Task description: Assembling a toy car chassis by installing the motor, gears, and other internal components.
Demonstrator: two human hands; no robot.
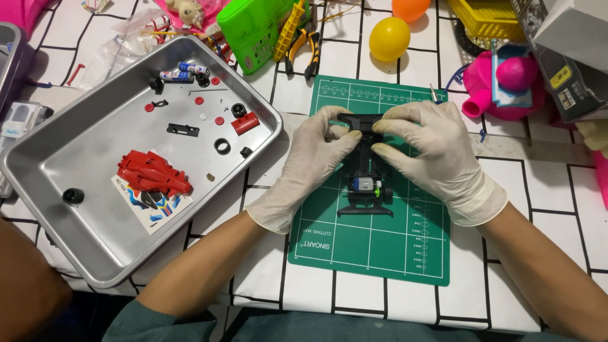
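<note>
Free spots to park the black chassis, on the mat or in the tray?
Bare: the green mat below the chassis, between the forearms, and the tray floor's near corner, below the red car body. Crowded: the tray's far half with small parts, and the table's far edge around the yellow egg and pliers.

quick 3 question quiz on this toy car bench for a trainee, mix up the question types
1. True or false: both gloved hands grip the black toy car chassis over the green cutting mat.
2. Where does the red car body shell lie? A) on the mat B) in the metal tray C) in the yellow basket
3. Fill in: the small motor sits at the end of the chassis ____ the person.

Key
1. True: the left hand and right hand pinch its far end with their fingers.
2. B
3. nearer
</note>
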